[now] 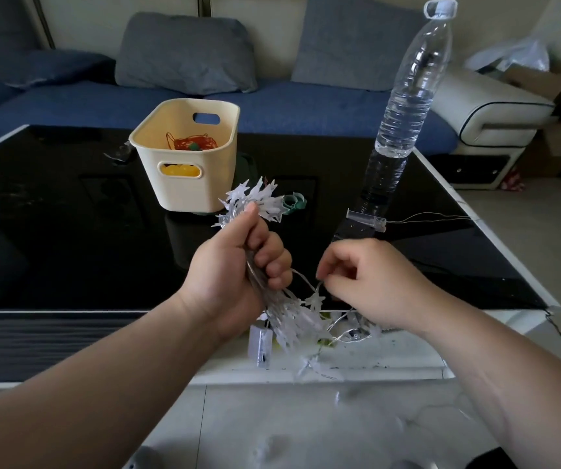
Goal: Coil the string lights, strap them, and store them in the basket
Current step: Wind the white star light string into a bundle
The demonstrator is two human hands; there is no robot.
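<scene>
1. The string lights (284, 313) are gathered in a loose bundle of thin wire and white star-shaped lamps, held in the air above the near edge of the table (69, 231).
2. The bundle's long axis runs nearly upright, leaning a little. One tuft of stars points up and away towards the basket (191, 187), and the other end hangs down towards the person.
3. The left hand (238, 265) is clenched round the middle of the bundle, with fingers and thumb wrapped over the wires.
4. The right hand (370, 282), just beside it, pinches a loose strand between thumb and forefinger. A star dangles under the pinch, and more slack wire trails below.
5. A small pale battery box (259, 346) hangs beneath the bundle. The dark marks on it are too small to read.
6. The cream basket stands on the black glass table beyond the hands. A tangle of red wire and something yellow lie inside it.
7. A green strap (295, 201) lies just beside the basket, partly hidden behind the upper stars.
8. A clear water bottle (404, 110) stands upright to the right. At its foot lies a clear plastic case (367, 221) with fine wire running off to the right.
9. Behind the table is a blue sofa (103, 103) with grey cushions (184, 52).
</scene>
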